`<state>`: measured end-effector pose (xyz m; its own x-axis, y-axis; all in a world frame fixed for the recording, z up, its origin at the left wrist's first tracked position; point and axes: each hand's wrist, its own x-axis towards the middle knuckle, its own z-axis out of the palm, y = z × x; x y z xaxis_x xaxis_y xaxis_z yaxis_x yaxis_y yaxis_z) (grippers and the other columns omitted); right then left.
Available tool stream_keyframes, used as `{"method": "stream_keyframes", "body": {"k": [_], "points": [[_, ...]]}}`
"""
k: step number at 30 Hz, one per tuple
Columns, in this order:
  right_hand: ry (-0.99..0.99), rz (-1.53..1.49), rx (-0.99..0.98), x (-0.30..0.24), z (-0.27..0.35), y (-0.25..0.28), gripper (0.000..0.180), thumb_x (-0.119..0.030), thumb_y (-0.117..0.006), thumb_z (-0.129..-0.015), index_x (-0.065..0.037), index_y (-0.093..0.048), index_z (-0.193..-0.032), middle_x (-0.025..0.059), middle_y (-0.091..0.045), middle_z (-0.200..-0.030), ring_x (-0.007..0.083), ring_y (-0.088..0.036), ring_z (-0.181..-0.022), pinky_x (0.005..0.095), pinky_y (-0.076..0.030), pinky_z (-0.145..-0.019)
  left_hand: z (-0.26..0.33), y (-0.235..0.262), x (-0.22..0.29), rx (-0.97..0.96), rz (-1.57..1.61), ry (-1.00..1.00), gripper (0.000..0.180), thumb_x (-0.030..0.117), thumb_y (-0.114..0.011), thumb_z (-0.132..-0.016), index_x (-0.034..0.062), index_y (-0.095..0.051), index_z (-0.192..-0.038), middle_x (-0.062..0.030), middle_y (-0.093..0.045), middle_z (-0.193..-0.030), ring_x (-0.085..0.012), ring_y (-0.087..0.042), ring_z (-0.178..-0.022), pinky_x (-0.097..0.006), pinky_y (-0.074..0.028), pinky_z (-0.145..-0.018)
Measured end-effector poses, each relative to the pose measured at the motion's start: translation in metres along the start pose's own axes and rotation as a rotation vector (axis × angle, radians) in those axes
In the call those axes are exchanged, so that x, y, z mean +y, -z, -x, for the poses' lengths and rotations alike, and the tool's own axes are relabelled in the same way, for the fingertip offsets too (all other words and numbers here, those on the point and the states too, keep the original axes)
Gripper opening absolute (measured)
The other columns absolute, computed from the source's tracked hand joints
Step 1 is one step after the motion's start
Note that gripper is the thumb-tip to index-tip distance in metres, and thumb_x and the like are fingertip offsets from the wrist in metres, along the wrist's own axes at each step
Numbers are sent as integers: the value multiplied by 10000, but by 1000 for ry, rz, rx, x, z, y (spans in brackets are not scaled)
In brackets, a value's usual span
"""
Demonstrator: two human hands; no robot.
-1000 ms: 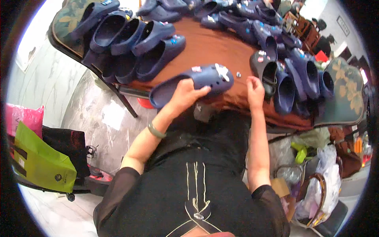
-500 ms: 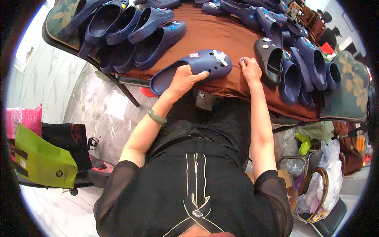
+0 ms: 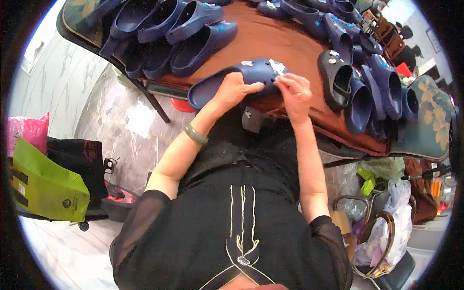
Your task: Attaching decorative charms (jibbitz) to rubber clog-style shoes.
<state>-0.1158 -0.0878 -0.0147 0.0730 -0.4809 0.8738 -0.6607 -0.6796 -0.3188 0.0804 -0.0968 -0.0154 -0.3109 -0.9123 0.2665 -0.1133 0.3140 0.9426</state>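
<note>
A navy blue foam clog [image 3: 205, 87] lies at the front edge of the table, its toe pointing right. My left hand [image 3: 231, 93] grips it near the middle, the thumb stretched along its side. On its upper sit a white charm [image 3: 277, 66] and a small pink one; dark holes show beside them. At the toe, my right hand [image 3: 296, 94] pinches thumb and fingers together close to the holes. What those fingers hold is too small to make out. A black clog [image 3: 333, 72] with charms rests just right of my right hand.
Several navy clogs [image 3: 205, 46] are stacked at the table's left, and more clogs [image 3: 358, 104] line the right side. A brown cloth [image 3: 275, 34] covers the tabletop. A green bag [image 3: 48, 181] stands at lower left, and a chair with clear plastic bags [image 3: 398, 208] at lower right.
My right hand has moved left from the cloth to the clog's toe, fingers still pinched. My left hand keeps its hold on the clog. The whole view has shifted slightly.
</note>
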Motion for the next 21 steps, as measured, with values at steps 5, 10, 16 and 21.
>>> {"method": "stream_keyframes", "body": {"k": [5, 10, 16, 21], "points": [[44, 50, 56, 5, 11, -16, 191, -122, -767, -659, -112, -689, -833, 27, -630, -821, 205, -569, -770, 338, -399, -776, 0, -2, -5, -17, 30, -71, 259, 145, -670, -807, 16, -638, -1030, 8, -633, -956, -93, -570, -879, -265, -455, -826], [98, 65, 33, -4, 15, -14, 197, -114, -744, -693, -123, -684, -881, 1, -626, -859, 202, -540, -811, 348, -383, -806, 5, 1, -2, -38, -6, -48, 255, 154, -655, -822, 16, -639, -1036, 8, -636, -958, -84, -567, -883, -261, -456, -823], [9, 195, -83, -14, 20, -5, 198, -126, -668, -776, -163, -690, -969, 18, -585, -1028, 242, -465, -1035, 397, -319, -922, 4, 2, -7, -61, 111, -35, 261, 137, -652, -822, 14, -633, -1051, -1, -640, -971, -90, -568, -879, -267, -460, -818], [-17, 186, -65, -15, 25, -8, 167, -119, -649, -801, -161, -701, -954, 49, -545, -1068, 268, -443, -1075, 426, -307, -953, 3, -1, -11, -66, 150, -32, 260, 109, -668, -801, -2, -634, -1034, -8, -646, -947, -91, -567, -851, -276, -472, -791]]}}
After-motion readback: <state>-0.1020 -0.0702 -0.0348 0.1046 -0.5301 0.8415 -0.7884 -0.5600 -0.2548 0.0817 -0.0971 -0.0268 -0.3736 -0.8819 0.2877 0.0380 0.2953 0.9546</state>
